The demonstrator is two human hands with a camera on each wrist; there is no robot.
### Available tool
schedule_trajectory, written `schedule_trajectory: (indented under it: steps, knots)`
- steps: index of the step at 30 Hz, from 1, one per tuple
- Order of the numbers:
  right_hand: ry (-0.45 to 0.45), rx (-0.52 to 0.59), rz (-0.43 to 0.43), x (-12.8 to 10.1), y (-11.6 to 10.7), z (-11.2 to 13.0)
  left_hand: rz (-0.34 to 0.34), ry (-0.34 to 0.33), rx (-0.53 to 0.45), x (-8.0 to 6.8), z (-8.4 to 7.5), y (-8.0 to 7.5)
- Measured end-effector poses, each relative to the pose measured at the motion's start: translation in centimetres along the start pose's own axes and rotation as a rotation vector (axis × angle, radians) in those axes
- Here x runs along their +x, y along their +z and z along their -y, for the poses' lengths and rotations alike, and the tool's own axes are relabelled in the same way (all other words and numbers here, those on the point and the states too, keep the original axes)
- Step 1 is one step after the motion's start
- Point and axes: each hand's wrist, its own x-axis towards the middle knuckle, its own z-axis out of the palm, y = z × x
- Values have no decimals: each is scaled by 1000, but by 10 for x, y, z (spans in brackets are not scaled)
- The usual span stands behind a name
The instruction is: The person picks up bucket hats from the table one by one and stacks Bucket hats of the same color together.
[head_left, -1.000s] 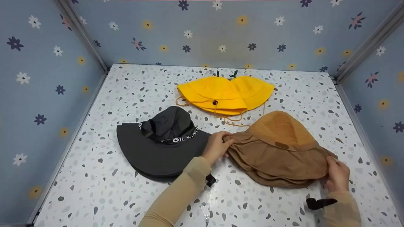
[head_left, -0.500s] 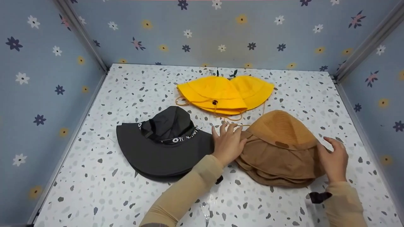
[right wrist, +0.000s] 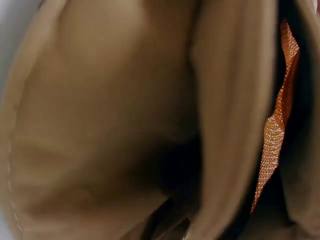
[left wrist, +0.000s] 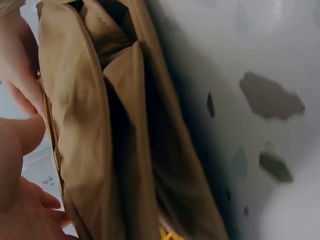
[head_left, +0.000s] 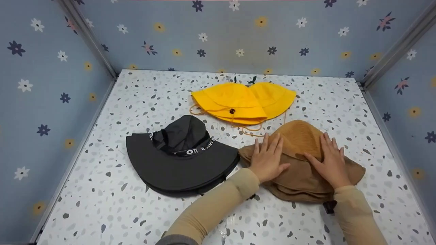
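A brown sun hat (head_left: 299, 170) with a tan mesh crown lies at the right of the table in the head view, its wide brim in layered folds. My left hand (head_left: 267, 161) rests flat on the left part of its brim, fingers spread and straight. On the right side, my right hand (head_left: 330, 163) lies over brim and crown with extended fingers. The left wrist view shows the hat's stacked brim layers (left wrist: 125, 125) edge-on, with part of my left hand (left wrist: 25, 190) beside them. Brown cloth (right wrist: 110, 100) fills the right wrist view, with a strip of mesh (right wrist: 272, 140) between folds.
A dark grey wide-brimmed hat (head_left: 184, 170) with a lettered band lies to the left, its brim reaching the brown one. Behind are yellow bucket hats (head_left: 235, 98) with a cord. Flower-patterned panels (head_left: 218, 37) wall in the speckled table (head_left: 102, 204).
Both hands have let go of the brown hat's brim edges and moved inward onto its top. The left hand went right, the right hand left. The other hats stay put.
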Motion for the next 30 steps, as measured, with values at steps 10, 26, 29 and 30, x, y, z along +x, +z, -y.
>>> schedule_trajectory:
  steps: [10, 26, 29, 30]
  knots:
    - [20, -20, 180, 3, 9, -3, 67, -23, -6, 7, 5, 17]
    - [56, -8, 263, 5, 19, -15, 145, -36, 1, 10, 6, 26]
    - [67, -2, 262, 5, 20, -15, 154, -42, 3, 11, 6, 28]
    - [70, -1, 261, 5, 21, -15, 154, -44, 5, 11, 6, 29]
